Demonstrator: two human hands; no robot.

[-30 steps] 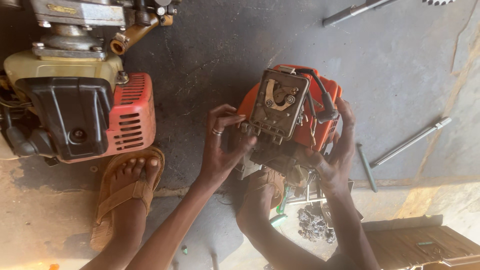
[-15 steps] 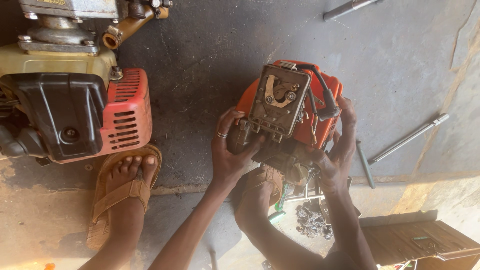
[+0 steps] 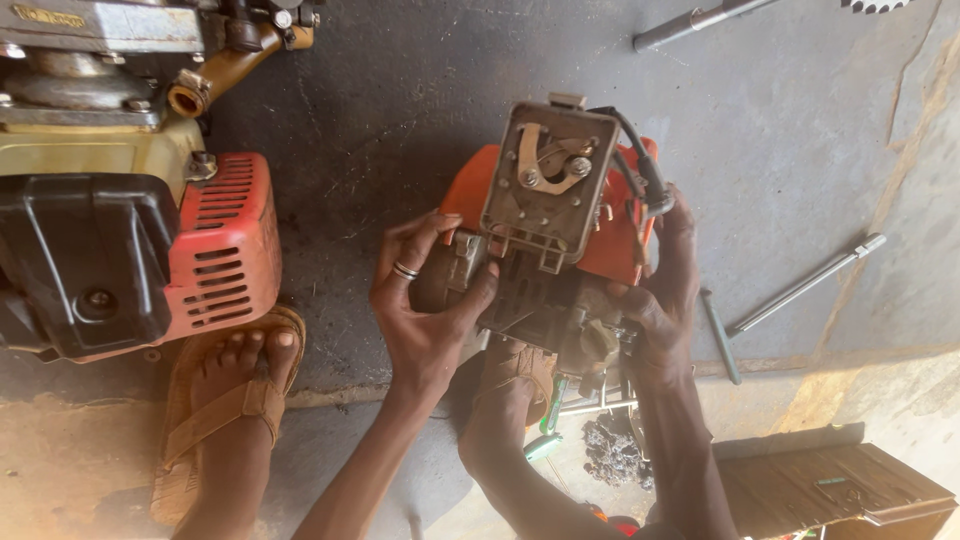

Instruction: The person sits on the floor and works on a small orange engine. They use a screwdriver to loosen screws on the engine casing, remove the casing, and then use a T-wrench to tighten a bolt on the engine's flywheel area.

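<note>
One small orange engine [image 3: 560, 250] sits at the centre of the view, held off the dark concrete floor [image 3: 400, 120] between two hands. The left hand [image 3: 425, 300], with one ring on a finger, is wrapped around the engine's grey metal block at its 8 o'clock side, fingers curled over the top and thumb pressing underneath. The right hand [image 3: 655, 300] clasps the engine from about 4 o'clock, fingers spread up along the orange housing beside one black cable [image 3: 640, 165]. One rectangular grey metal plate [image 3: 548, 180] with a curved bracket and two bolts faces the camera at the top of the engine.

At 9 o'clock stands one second machine [image 3: 130, 250] with a black cover and a red slotted guard, touching the floor. Just below it, at 7 o'clock, one foot in a brown sandal [image 3: 225, 400] rests on the ground; a second sandalled foot [image 3: 515, 385] lies directly under the engine at 6 o'clock. One green-handled tool [image 3: 548, 415] lies just beside that foot. Three metal rods lie on the floor: one at 1 o'clock [image 3: 690, 20], one long one at 3 o'clock [image 3: 805, 285] and one short one [image 3: 720, 335] near the right hand. One wooden box [image 3: 835, 490] sits at 5 o'clock.
</note>
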